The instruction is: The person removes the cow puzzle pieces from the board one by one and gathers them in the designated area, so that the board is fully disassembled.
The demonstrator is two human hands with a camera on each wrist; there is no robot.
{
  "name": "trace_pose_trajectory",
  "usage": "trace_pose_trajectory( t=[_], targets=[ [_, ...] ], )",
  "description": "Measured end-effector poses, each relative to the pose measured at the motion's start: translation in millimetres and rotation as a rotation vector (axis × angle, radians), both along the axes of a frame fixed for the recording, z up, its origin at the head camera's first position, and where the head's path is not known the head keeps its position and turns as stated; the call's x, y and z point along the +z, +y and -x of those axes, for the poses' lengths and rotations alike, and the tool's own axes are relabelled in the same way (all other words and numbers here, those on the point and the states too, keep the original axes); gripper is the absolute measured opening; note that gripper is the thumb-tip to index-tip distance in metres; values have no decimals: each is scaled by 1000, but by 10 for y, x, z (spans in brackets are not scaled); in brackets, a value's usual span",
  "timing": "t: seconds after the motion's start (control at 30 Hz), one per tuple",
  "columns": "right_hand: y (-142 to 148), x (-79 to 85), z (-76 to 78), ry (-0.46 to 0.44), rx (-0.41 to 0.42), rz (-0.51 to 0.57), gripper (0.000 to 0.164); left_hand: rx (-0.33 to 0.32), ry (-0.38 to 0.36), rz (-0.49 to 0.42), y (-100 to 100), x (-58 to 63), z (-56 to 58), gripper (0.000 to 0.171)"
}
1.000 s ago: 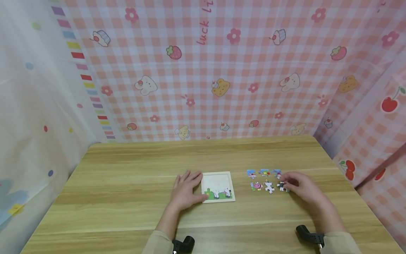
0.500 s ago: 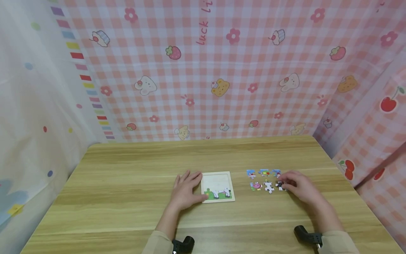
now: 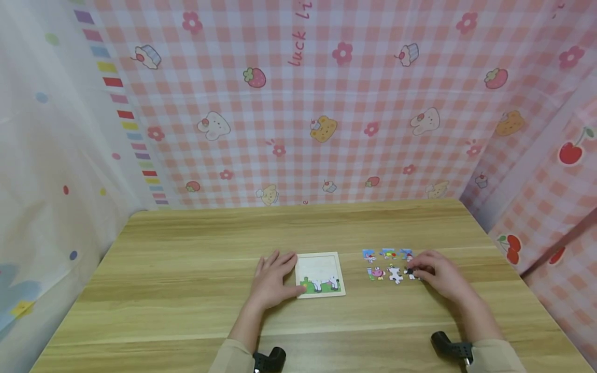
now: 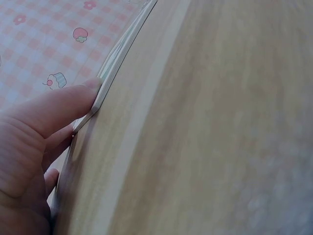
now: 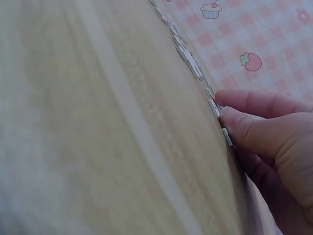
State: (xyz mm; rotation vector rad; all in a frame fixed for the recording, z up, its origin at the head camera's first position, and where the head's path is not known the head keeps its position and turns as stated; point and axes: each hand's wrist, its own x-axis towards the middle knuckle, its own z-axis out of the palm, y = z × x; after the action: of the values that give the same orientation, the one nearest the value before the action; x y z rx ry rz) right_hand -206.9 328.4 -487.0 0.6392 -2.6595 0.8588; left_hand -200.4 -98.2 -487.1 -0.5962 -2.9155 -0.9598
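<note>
A shallow square wooden puzzle frame (image 3: 320, 297) lies flat on the table. Its bottom row is filled with green-and-white pieces (image 3: 324, 284) showing animal legs on grass. My left hand (image 3: 274, 282) rests at its left side, fingers spread, index fingertip by the upper left corner and thumb on the lower left corner. To the right lie two short rows of loose jigsaw pieces. My right hand (image 3: 440, 274) pinches a black-and-white puzzle piece (image 3: 410, 273) at the right end of the nearer row, partly hidden by the fingers. Beside it lie a white piece (image 3: 395, 275) and a pink one (image 3: 377, 273).
Three blue-topped pieces make the farther row, among them the middle piece (image 3: 388, 254). The wood-grain table (image 3: 196, 290) ends at a pink checked curtain (image 3: 280, 103). A black wrist camera mount (image 3: 450, 346) sits above the right sleeve, another (image 3: 270, 358) by the left.
The right hand has slid slightly left, and the black-and-white puzzle piece has shifted left with it, closer to the white piece. The left hand and the frame have stayed in place.
</note>
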Motion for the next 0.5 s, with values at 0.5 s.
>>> trace_pose_trajectory(
  t=[0.5],
  targets=[
    [-34,21,-18,28,-9,29,26,8,-3,3,0,-21,11,80]
  ],
)
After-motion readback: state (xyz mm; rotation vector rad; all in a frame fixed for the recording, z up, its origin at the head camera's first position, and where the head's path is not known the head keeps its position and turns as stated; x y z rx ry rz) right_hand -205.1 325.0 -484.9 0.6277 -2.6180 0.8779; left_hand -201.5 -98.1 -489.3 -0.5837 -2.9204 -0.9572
